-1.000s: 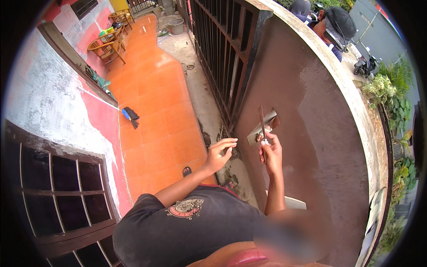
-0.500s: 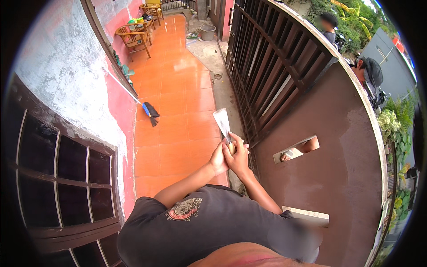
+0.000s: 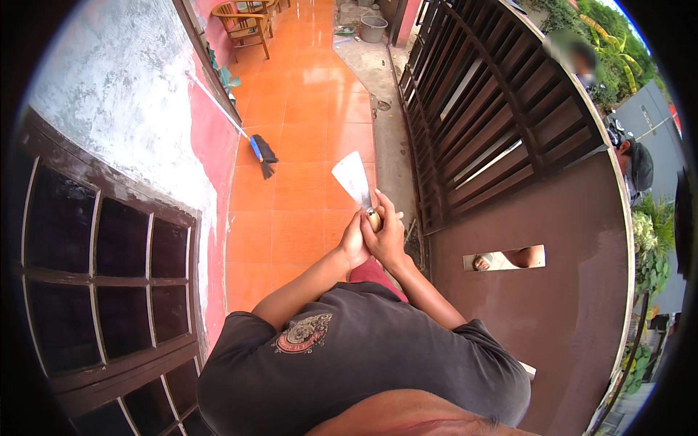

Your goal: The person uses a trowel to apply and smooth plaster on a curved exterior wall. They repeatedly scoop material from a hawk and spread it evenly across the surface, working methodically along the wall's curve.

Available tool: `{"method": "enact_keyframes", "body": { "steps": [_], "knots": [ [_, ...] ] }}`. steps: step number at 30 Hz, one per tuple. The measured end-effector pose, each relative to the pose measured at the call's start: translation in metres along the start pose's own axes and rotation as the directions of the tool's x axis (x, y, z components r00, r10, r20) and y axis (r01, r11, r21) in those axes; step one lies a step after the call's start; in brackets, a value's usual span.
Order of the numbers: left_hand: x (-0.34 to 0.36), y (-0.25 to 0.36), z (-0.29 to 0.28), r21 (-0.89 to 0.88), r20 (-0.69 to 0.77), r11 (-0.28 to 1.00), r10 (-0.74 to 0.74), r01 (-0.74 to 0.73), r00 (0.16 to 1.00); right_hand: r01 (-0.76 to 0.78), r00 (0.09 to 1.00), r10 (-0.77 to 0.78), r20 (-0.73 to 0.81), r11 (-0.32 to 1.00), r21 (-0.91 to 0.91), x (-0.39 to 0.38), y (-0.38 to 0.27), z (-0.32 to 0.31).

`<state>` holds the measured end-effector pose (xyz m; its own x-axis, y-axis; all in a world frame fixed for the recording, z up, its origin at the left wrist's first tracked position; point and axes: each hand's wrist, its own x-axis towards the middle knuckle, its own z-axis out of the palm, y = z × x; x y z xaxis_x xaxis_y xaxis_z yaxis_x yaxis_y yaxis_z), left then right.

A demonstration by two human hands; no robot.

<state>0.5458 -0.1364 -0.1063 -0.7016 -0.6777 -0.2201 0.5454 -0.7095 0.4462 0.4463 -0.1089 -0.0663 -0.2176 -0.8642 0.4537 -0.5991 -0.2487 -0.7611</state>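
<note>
In front of my body I hold a putty knife point(image 3: 352, 178) with a wide, pale flat blade and a light wooden handle. Its blade points away from me, tilted a little to the left. My right hand point(image 3: 385, 236) is closed around the handle, its thumb and fingers near the metal collar. Pressed against it from the left, my left hand point(image 3: 354, 243) is also closed at the handle. The left fingers are partly hidden behind the right hand.
A broom point(image 3: 262, 155) leans on the peeling wall point(image 3: 138, 94) at left, above orange floor tiles point(image 3: 305, 182). Wooden chairs point(image 3: 243, 29) and a grey bucket point(image 3: 374, 28) stand farther off. To the right are a slatted gate point(image 3: 502, 109) and brown wall point(image 3: 582, 305); people are beyond.
The blade has turned, showing more of its broad face and tipping farther left. Both hands stay together at the handle. My view has shifted, with the chairs and bucket now higher in it.
</note>
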Motion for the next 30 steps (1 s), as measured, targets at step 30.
{"method": "enact_keyframes", "body": {
  "steps": [30],
  "knots": [
    [0.225,0.312,-0.073,0.352,0.361,0.888,-0.421,0.296,0.832,-0.460,0.734,0.337,-0.590,0.885,-0.067,0.279,0.092,0.127]
  ]
}}
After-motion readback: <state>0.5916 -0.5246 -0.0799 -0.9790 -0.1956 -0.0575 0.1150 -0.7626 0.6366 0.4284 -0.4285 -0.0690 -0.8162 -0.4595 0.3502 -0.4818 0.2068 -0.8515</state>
